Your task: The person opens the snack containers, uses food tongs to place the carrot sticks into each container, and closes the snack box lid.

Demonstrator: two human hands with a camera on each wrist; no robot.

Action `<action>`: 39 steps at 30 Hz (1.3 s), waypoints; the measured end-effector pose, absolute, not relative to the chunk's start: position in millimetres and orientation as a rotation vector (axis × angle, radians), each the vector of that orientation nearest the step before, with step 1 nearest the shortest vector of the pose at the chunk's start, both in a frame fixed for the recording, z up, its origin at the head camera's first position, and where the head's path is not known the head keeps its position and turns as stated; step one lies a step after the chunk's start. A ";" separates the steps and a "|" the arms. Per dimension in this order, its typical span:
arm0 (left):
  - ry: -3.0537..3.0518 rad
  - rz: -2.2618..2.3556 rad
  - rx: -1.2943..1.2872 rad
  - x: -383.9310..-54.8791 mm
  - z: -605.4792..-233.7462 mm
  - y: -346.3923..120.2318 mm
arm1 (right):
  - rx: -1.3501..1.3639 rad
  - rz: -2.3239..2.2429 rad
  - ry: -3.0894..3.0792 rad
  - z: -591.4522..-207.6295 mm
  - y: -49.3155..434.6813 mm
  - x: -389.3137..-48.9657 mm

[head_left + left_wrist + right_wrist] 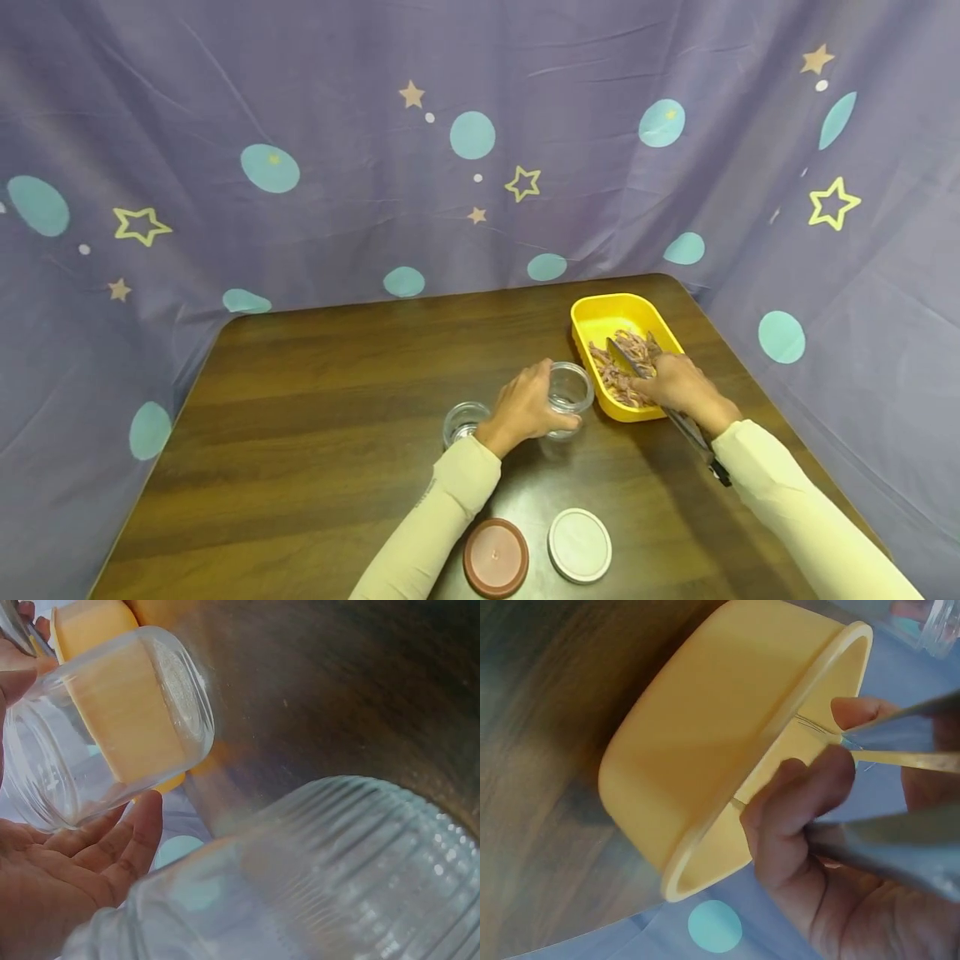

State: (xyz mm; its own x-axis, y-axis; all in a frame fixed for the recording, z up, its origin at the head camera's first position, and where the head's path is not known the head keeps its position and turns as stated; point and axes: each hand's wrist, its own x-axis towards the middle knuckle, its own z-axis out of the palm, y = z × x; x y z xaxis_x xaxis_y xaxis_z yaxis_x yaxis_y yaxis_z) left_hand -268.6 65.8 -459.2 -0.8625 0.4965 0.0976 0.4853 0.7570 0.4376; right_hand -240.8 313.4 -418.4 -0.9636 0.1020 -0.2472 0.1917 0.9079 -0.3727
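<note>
My left hand point(520, 407) holds a clear glass jar point(124, 720) around its side, thumb on one side and fingers on the other. The jar is upright beside a yellow tub point(597, 307), and no contents show in it. My right hand point(681, 387) grips a pair of metal tongs point(685, 427) over that tub. The tongs' tips reach down among brownish-pink shredded strips point(617, 381), which lie in the tub; whether they pinch any is hard to tell. A second, ribbed glass jar point(352, 862) stands just left of my left hand, partly hidden by the wrist.
Near the front of the wooden table point(315, 392) lie a reddish-brown round lid point(496, 557) and a white round lid point(580, 545), side by side. A purple curtain point(337, 233) with stars and dots hangs behind the table and along its sides.
</note>
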 end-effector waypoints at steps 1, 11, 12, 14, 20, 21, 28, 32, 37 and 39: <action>2.924 0.714 0.820 -268.1 -459.0 66.2 | 0.214 -0.585 2.841 -418.6 313.0 -241.5; 2.929 0.717 0.839 -264.7 -457.7 68.4 | 0.155 -0.502 2.817 -415.4 307.5 -244.7; 2.932 0.716 0.838 -264.9 -457.5 68.2 | 0.137 -0.502 2.817 -414.5 307.6 -245.3; 2.934 0.722 0.838 -265.6 -457.2 67.8 | 0.104 -0.497 2.819 -413.7 308.2 -246.6; 2.932 0.706 0.833 -267.9 -456.4 66.9 | 0.108 -0.600 2.831 -414.2 312.8 -249.0; 2.933 0.707 0.835 -268.3 -456.3 66.8 | 0.115 -0.622 2.832 -414.2 313.3 -249.2; 2.941 0.731 0.824 -270.7 -454.2 65.1 | 0.084 -0.643 2.837 -412.6 308.6 -254.6; 2.939 0.723 0.820 -269.7 -455.0 64.3 | 0.048 -0.585 2.886 -414.3 305.9 -258.0; 2.944 0.725 0.832 -267.4 -458.5 64.1 | 0.046 -0.604 2.913 -418.1 309.1 -259.6; 2.951 0.728 0.827 -266.8 -460.0 64.2 | 0.063 -0.651 2.918 -421.0 311.2 -259.1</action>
State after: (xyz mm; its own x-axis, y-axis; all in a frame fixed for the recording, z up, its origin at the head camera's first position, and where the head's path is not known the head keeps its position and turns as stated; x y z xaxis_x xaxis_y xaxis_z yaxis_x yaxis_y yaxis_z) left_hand -266.8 64.2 -460.0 -0.8620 0.4901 0.1292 0.4940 0.7551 0.4311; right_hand -259.1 311.2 -421.0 -0.9878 0.0083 -0.1557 0.0737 0.9049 -0.4192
